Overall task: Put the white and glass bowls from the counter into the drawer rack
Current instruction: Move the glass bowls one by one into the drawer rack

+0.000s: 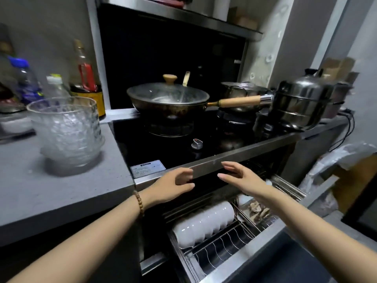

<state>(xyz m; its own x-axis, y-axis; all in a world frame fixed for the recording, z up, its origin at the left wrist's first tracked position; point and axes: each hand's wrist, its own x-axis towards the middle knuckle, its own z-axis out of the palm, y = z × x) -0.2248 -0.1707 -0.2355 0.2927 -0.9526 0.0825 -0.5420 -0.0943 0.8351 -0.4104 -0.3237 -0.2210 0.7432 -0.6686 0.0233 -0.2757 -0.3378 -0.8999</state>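
Note:
A stack of textured glass bowls (67,131) stands upright on the grey counter (40,197) at the left. Several white bowls (204,223) lie on their sides in a row in the wire rack (220,250) of the pulled-out drawer below the stove. My left hand (173,185) and my right hand (242,178) hover side by side above the drawer, just in front of the stove's steel front edge. Both hands hold nothing, fingers apart and curved toward each other.
A lidded wok (169,99) with a wooden handle sits on the black stove, with a steel pot (242,92) and a stacked steamer (302,103) to its right. Bottles (85,76) crowd the counter's back left. More items lie in the drawer's right compartment (259,209).

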